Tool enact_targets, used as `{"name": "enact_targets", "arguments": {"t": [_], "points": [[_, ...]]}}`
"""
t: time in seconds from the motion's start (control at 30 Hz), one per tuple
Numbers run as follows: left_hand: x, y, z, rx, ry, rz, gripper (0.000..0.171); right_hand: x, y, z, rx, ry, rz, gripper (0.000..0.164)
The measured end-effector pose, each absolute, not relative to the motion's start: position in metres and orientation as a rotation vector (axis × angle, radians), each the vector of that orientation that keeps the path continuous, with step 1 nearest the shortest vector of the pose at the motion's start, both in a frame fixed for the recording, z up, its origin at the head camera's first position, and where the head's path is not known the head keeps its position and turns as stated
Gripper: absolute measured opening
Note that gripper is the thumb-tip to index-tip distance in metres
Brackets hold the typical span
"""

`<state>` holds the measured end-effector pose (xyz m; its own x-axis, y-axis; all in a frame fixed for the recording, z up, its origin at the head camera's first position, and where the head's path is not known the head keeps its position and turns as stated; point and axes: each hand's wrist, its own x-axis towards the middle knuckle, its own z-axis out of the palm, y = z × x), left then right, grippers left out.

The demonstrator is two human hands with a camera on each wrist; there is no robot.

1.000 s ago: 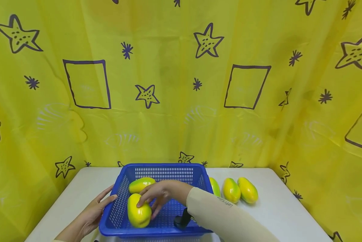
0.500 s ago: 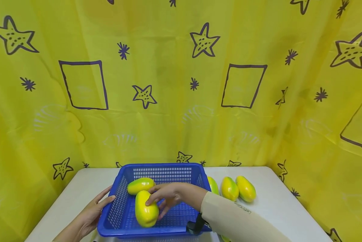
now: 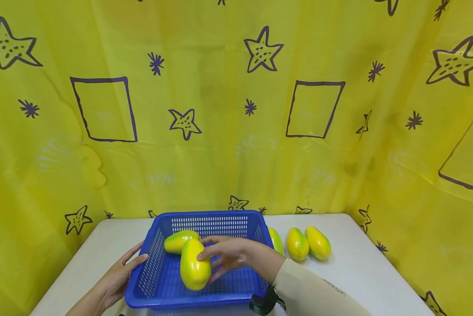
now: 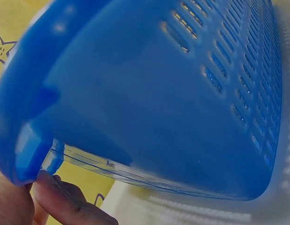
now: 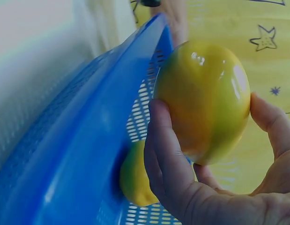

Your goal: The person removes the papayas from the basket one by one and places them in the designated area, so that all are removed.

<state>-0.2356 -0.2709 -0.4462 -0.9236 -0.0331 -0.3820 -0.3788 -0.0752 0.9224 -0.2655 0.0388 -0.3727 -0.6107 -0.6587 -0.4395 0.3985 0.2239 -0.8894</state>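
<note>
A blue plastic basket (image 3: pixel 189 303) with slotted walls stands on the table. At its left side my left hand (image 3: pixel 115 278) holds the rim; the left wrist view shows fingers (image 4: pixel 65 201) at the rim's underside. My right hand (image 3: pixel 226 256) grips a glossy yellow-green papaya (image 3: pixel 195 265) between thumb and fingers, over the basket's inside. In the right wrist view, the held papaya (image 5: pixel 203 101) is off the basket floor, near the wall. Another papaya (image 3: pixel 177 242) lies inside the basket toward the back left, partly behind the held one.
Right of the basket, two papayas (image 3: pixel 297 244) (image 3: pixel 318 242) lie side by side on the white table (image 3: pixel 362 272). A third papaya (image 3: pixel 276 240) is partly hidden by the basket's right wall. A yellow patterned curtain (image 3: pixel 216 166) surrounds the table.
My right hand has carried the papaya rightward and slightly up within the basket, away from the left wall. The left hand stays at the rim. The head view has shifted slightly.
</note>
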Motion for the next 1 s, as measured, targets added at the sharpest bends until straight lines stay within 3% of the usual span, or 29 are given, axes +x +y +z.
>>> {"name": "enact_targets", "arguments": {"t": [1.0], "points": [[-0.233,-0.271,-0.444,-0.437,1.925,2.089,0.089,-0.235,0.089,-0.377,-0.236,1.485,-1.790,0.060]]}}
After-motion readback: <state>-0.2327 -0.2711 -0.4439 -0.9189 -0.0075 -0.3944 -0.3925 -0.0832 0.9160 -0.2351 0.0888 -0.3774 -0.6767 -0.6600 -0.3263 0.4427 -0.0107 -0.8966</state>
